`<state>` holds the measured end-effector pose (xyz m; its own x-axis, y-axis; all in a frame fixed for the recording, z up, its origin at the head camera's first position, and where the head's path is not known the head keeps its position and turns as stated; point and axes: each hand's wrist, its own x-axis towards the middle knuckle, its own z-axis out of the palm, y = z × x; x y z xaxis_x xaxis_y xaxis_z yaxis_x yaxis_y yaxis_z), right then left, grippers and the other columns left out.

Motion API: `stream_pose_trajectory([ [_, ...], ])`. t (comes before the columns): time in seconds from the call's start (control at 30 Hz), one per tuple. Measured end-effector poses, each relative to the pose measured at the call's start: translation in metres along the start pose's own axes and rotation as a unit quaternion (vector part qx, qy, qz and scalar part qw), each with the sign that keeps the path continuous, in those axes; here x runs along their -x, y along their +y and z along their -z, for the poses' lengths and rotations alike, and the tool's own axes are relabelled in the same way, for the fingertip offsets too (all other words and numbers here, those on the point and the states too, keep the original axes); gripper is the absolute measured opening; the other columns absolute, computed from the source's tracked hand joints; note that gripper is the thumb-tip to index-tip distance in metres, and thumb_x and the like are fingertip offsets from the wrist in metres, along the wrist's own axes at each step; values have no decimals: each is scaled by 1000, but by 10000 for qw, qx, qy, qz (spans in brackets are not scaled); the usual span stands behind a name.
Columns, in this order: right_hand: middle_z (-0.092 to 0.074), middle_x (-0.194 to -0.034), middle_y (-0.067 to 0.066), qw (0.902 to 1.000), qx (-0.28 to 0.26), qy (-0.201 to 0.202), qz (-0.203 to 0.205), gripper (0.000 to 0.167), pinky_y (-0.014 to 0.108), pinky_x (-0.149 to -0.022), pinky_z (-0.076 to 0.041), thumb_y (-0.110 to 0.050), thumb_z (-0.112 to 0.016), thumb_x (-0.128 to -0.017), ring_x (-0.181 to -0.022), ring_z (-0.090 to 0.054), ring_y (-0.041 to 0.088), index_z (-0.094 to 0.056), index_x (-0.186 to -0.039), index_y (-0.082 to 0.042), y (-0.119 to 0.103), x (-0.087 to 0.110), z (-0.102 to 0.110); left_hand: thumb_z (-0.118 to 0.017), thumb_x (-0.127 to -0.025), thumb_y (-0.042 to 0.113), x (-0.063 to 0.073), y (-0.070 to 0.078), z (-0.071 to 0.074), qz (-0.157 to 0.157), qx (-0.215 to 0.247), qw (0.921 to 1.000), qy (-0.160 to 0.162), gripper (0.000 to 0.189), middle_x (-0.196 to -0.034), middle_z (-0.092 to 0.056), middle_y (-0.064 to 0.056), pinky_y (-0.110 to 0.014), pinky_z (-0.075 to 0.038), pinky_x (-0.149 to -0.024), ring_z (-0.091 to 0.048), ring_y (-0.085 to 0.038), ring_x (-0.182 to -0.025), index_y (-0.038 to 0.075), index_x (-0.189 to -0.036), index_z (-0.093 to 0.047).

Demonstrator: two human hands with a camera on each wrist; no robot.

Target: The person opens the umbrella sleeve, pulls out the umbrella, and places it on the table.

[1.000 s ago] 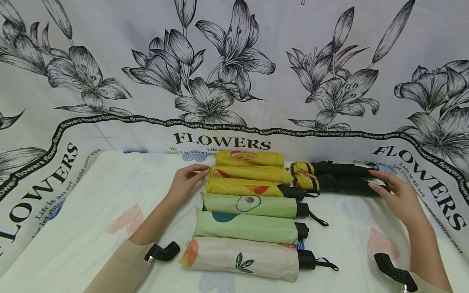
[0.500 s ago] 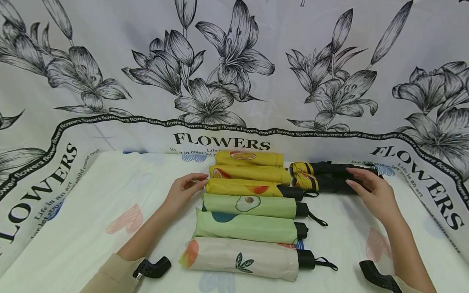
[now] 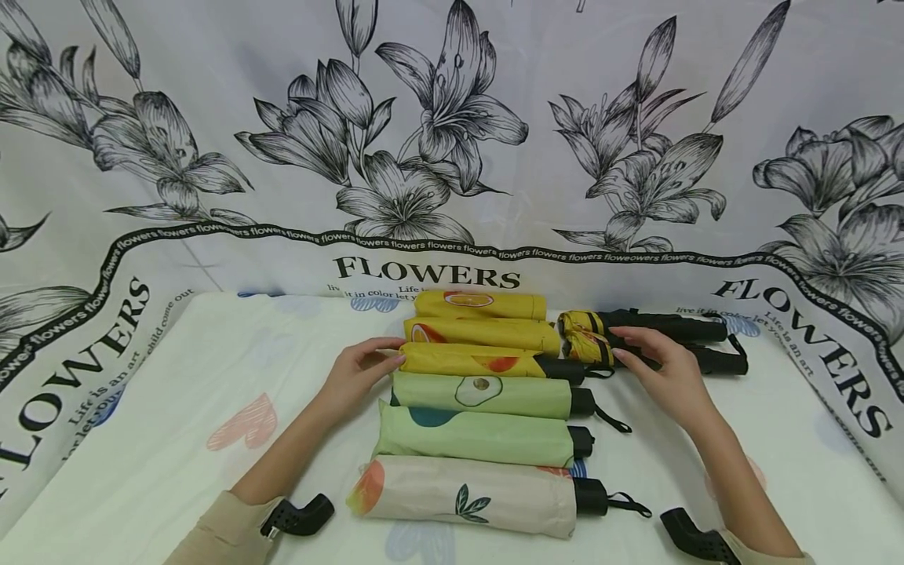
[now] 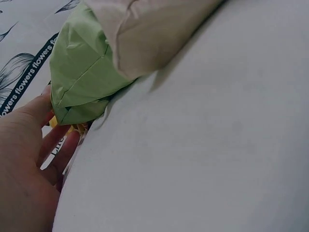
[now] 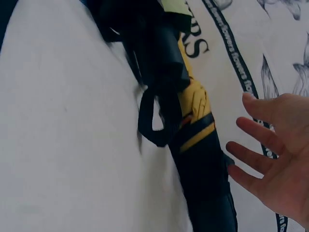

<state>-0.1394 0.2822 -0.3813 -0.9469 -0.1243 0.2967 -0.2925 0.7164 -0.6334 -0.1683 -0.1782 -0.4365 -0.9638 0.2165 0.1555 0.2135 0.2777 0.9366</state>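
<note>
Nearest lies a cream fabric folded umbrella (image 3: 466,498), then two light-green fabric umbrellas (image 3: 487,439). Beyond, a slim yellow fabric umbrella (image 3: 452,361) stretches left to right, its black handle (image 3: 563,369) pointing right. The left hand (image 3: 356,377) has relaxed fingers at its left end (contact unclear). The right hand (image 3: 667,377), fingers loosely spread, is by a black-and-yellow folded umbrella (image 3: 720,361), its yellow end (image 3: 588,349) leftward.

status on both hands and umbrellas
Left hand open, by end of front yellow umbrella. Right hand open, by nearer black-yellow umbrella. Nothing visibly blocking.
</note>
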Motion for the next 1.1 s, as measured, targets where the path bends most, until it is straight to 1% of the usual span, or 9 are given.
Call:
stream_pose_trajectory([
  [0.03, -67, -136, 20, 10000, -20, 20, 55, 35, 6, -96, -43, -15, -68, -105, -122, -63, 39, -67, -139, -7, -2, 0, -2, -72, -100, 8, 0, -1, 0, -11, 12, 10000, -4, 32, -114, -76, -18, -18, -55, -83, -70, -3, -89, -1, -131, -71],
  [0.1, -69, -133, 19, 9999, -84, 24, 137, 34, 4, -94, -42, -13, -69, -104, -119, -64, 38, -68, -138, -7, -5, -1, -7, -72, -100, 7, 1, -2, 1, -97, 39, 9999, 2, 32, -116, -75, -19, -18, -55, -83, -70, -3, -91, 0, -132, -71],
  [0.3, -71, -131, 16, 9991, -292, -151, 265, 34, 11, -90, -50, -10, -71, -102, -114, -67, 35, -69, -136, -7, -12, -3, -20, -71, -100, 3, 2, -5, 2, -381, 121, 9992, 31, 31, -120, -73, -20, -18, -56, -82, -70, -3, -93, 0, -130, -72],
  [0.4, -73, -125, 15, 9984, -399, -211, 331, 33, 11, -85, -52, -6, -73, -100, -106, -69, 26, -71, -133, -5, -14, -3, -26, -72, -100, 3, 1, -5, 2, -414, 138, 9990, 47, 30, -120, -72, -19, -18, -56, -81, -70, -4, -92, 0, -129, -73],
  [0.5, -75, -121, 13, 9980, -427, -333, 338, 33, 16, -83, -55, -5, -73, -99, -103, -69, 18, -72, -132, -5, -14, -2, -29, -72, -99, 3, 1, -4, 1, -437, 130, 9989, 59, 29, -118, -73, -18, -18, -55, -80, -69, -4, -91, 0, -128, -74],
  [0.53, -75, -120, 12, 9978, -431, -389, 328, 32, 17, -82, -55, -5, -73, -99, -102, -69, 17, -71, -132, -5, -14, -2, -30, -72, -99, 3, 1, -4, 1, -447, 122, 9989, 67, 29, -117, -73, -17, -18, -55, -80, -68, -4, -91, 0, -128, -74],
  [0.77, -74, -124, 15, 9961, -469, -677, 304, 32, 23, -84, -58, -4, -73, -99, -106, -72, 33, -71, -131, -3, -9, -1, -37, -72, -99, 2, 1, -4, 0, -508, 134, 9986, 88, 28, -113, -74, -12, -17, -55, -78, -68, -5, -89, 0, -126, -75],
  [0.9, -74, -123, 16, 9960, -511, -682, 269, 32, 23, -83, -59, -1, -75, -96, -103, -73, 32, -72, -128, -1, -7, -1, -40, -72, -99, 2, 0, -4, 0, -515, 157, 9985, 100, 27, -111, -74, -12, -17, -55, -77, -68, -5, -87, -1, -126, -75],
  [1.1, -75, -110, 15, 9966, -381, -732, -21, 32, 23, -77, -60, -1, -78, -93, -92, -75, 26, -73, -125, -1, -6, 0, -41, -73, -98, 1, 1, -4, -1, -531, 174, 9983, 148, 27, -106, -74, -13, -17, -54, -75, -67, -5, -81, -2, -124, -76],
])
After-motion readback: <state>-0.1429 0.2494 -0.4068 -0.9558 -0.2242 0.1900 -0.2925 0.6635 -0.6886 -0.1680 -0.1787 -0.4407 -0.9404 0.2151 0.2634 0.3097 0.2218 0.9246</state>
